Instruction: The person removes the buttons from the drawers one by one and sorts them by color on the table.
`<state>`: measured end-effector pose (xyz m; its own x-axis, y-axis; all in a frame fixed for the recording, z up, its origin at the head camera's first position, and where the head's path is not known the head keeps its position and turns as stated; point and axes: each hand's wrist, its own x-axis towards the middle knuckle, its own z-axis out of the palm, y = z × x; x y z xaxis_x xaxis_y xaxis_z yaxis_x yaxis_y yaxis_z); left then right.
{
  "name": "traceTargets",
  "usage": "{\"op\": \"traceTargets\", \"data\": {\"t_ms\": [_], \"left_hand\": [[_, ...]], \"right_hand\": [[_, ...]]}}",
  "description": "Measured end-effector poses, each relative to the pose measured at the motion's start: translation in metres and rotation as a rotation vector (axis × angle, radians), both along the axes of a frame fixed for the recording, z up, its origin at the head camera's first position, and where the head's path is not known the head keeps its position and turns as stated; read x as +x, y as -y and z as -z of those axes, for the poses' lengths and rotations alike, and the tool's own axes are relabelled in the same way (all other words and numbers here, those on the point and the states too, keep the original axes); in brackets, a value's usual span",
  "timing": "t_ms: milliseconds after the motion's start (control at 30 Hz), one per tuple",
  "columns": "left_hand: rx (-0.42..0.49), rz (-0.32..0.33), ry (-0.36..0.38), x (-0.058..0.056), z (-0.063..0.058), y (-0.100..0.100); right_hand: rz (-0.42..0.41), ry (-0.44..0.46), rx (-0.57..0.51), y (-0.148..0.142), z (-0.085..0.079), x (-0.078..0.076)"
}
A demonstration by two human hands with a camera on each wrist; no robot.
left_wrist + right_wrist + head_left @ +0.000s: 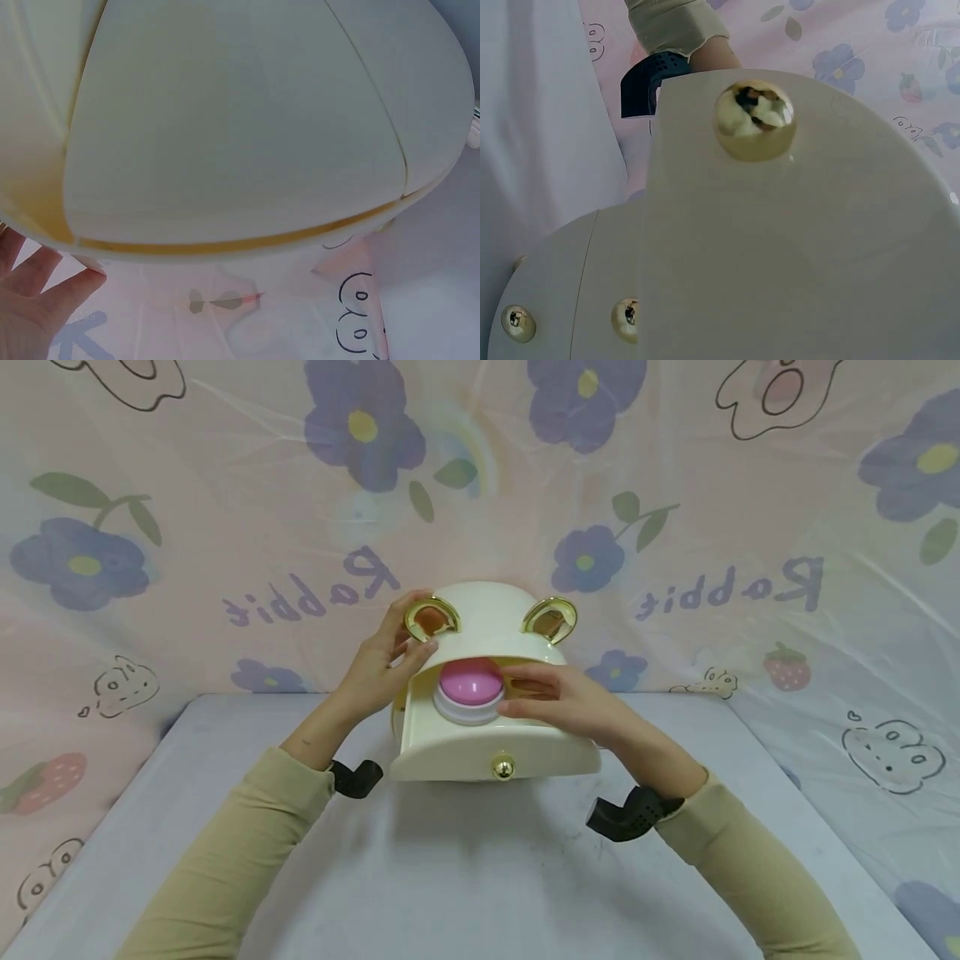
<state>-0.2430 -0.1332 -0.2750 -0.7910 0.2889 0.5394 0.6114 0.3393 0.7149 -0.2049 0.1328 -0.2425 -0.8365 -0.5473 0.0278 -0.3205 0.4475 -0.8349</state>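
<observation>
A cream box (487,618) with a domed top and two gold-rimmed ears stands on the table. Its drawer (442,760), with a gold knob (503,767) on the front, is pulled out towards me. In the drawer is a push button (470,682) with a pink dome and a white round base. My left hand (378,664) grips the box by its left ear, thumb below it and fingers behind. The right hand (570,697) reaches into the drawer and pinches the push button at its right side; some fingertips are hidden. The right wrist view shows mostly the drawer front (802,225).
A white cloth covers the table (465,877). Close behind the box hangs a pink curtain (247,527) printed with flowers and rabbits. Black wrist cameras (633,814) stick out under both forearms, the right one near the drawer's right corner.
</observation>
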Motion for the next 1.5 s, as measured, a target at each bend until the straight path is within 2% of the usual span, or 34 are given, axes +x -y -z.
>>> {"op": "traceTargets", "data": {"t_ms": [100,233,500,667,900,1167,1500], "left_hand": [[-0.004,-0.005,-0.003,0.0,0.001,-0.001],[-0.014,-0.011,-0.004,-0.001,0.001,-0.002],[-0.015,-0.016,-0.006,-0.001,0.002,-0.002],[-0.005,-0.014,-0.022,-0.001,0.001,-0.001],[-0.004,-0.02,-0.02,-0.001,0.001,0.0],[-0.006,-0.018,-0.007,-0.001,0.001,-0.001],[0.0,-0.015,-0.002,0.0,0.001,-0.002]], "right_hand": [[-0.049,0.013,-0.013,0.002,0.0,-0.002],[-0.074,0.013,-0.035,0.003,0.003,-0.005],[-0.005,-0.018,-0.054,0.006,0.008,-0.006],[0.011,-0.069,-0.052,0.011,0.011,-0.006],[-0.048,-0.181,-0.027,0.018,0.016,-0.013],[0.042,-0.253,0.05,0.023,0.017,-0.016],[0.107,-0.145,-0.037,0.02,0.017,-0.013]]}}
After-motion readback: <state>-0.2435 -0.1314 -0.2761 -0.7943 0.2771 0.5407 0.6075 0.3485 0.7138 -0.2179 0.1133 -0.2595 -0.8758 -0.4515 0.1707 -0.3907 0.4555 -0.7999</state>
